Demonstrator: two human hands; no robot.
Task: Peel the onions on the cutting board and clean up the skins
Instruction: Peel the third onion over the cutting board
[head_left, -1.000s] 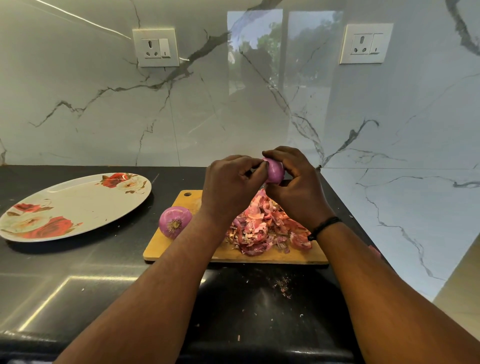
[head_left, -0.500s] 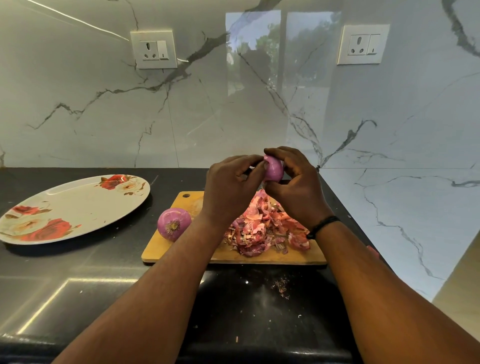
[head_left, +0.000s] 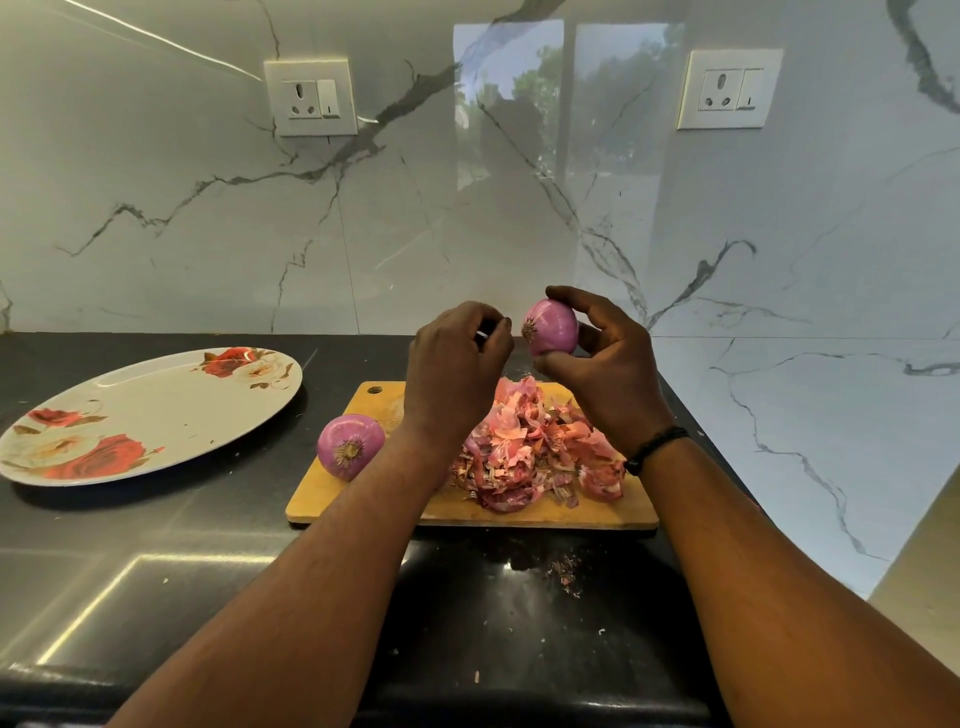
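My right hand (head_left: 605, 364) grips a peeled purple onion (head_left: 551, 327) above the far edge of the wooden cutting board (head_left: 363, 501), root end facing left. My left hand (head_left: 452, 364) hovers just left of that onion, a small gap between them, fingers curled with fingertips pressed to the thumb; no piece of skin shows plainly between them. A second peeled onion (head_left: 350, 446) lies on the board's left edge. A heap of pink and orange onion skins (head_left: 535, 457) covers the middle and right of the board, partly hidden by my wrists.
A large oval plate (head_left: 150, 415) with red rose prints lies on the black counter to the left of the board. Small skin crumbs (head_left: 566, 569) are scattered on the counter in front of the board. The marble wall stands close behind and to the right.
My hands have come apart: the left hand has drawn off the onion to the left, and the right hand has turned the onion so its root end shows.
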